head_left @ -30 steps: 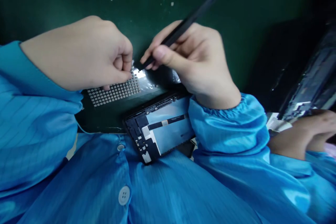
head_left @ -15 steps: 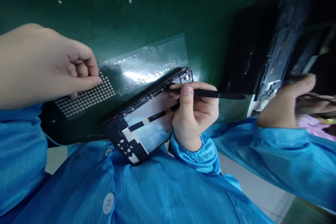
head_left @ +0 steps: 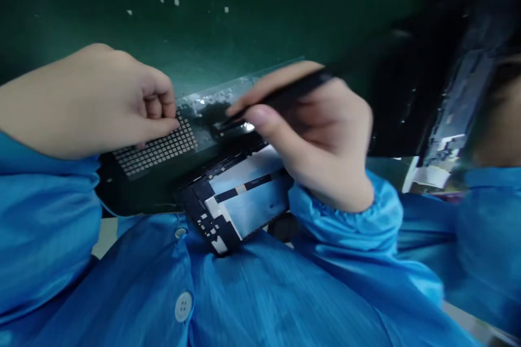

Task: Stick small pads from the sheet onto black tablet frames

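My left hand (head_left: 118,105) is closed, thumb and forefinger pinched at the edge of a clear sheet of small square pads (head_left: 163,152). Part of the pad grid lies under the hand. My right hand (head_left: 321,130), slightly blurred, grips black tweezers (head_left: 288,89) like a pen. Their tips point down left over the clear part of the sheet, with a tiny pale piece at or near them. Below, an opened phone body (head_left: 252,203) lies tilted at the table edge against my blue smock. My right hand hides its upper right end.
Several loose pale squares (head_left: 176,2) are scattered on the green table (head_left: 260,32). Dark phone parts (head_left: 451,81) stand along the right side. A co-worker's blue sleeve (head_left: 488,211) and blurred hand are at the far right.
My right hand has lifted off the phone body with the tweezers and moved up over the sheet, turning the tips left. My left hand keeps its pinch. The whole view has shifted slightly.
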{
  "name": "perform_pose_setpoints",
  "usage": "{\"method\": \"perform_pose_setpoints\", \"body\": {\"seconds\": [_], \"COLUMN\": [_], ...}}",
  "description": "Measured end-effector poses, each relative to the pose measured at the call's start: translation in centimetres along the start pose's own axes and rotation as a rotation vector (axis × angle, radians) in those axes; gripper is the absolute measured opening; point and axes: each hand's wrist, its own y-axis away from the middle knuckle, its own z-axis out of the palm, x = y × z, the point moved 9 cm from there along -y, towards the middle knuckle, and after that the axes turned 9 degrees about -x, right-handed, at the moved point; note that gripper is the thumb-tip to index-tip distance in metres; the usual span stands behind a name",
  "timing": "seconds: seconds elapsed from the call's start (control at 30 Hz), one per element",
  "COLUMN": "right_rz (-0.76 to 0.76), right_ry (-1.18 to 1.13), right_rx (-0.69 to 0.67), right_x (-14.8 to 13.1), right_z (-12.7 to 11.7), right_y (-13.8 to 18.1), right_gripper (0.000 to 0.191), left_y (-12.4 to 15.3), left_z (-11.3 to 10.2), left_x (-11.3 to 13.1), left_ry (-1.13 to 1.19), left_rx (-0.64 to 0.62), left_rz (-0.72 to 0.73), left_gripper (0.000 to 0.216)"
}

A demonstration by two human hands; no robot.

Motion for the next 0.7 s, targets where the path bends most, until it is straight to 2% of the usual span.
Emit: {"method": "perform_pose_setpoints", "body": {"seconds": [0.07, 0.1, 0.17, 0.33, 0.47, 0.6, 0.67, 0.7], "right_rz": [-0.040, -0.049, -0.057, -0.021, 0.014, 0.006, 0.003, 0.007], "right_ry": [0.001, 0.009, 0.024, 0.011, 0.033, -0.189, -0.327, -0.360], "right_rx": [-0.260, -0.332, -0.388, -0.374, -0.370, -0.417, -0.330, -0.221], "right_x": [0.8, 1.4, 2.5, 3.0, 3.3, 3.8, 3.7, 3.7], "right_z": [2.3, 3.1, 4.1, 4.4, 4.2, 4.0, 2.9, 1.8], "right_y": [-3.0, -4.0, -5.2, -5.1, -5.8, -6.3, -5.0, -3.8], "right_gripper": [0.019, 0.024, 0.030, 0.035, 0.027, 0.031, 0.022, 0.015], "left_y": [0.0, 0.1, 0.1, 0.0, -0.1, -0.2, -0.3, -0.3], "left_z": [0.5, 0.7, 0.7, 0.9, 0.9, 0.8, 0.7, 0.7], "left_x": [1.6, 2.2, 3.0, 3.5, 2.7, 2.8, 2.7, 2.5], "left_ry": [-0.173, -0.215, -0.238, -0.328, -0.288, -0.264, -0.246, -0.236], "left_rx": [-0.122, -0.154, -0.160, -0.136, -0.148, -0.164, -0.158, -0.147], "left_rz": [-0.012, -0.018, -0.018, 0.074, 0.029, 0.000, 0.018, 0.033], "left_gripper": [0.009, 0.007, 0.009, 0.020, 0.020, 0.031, 0.034, 0.033]}}
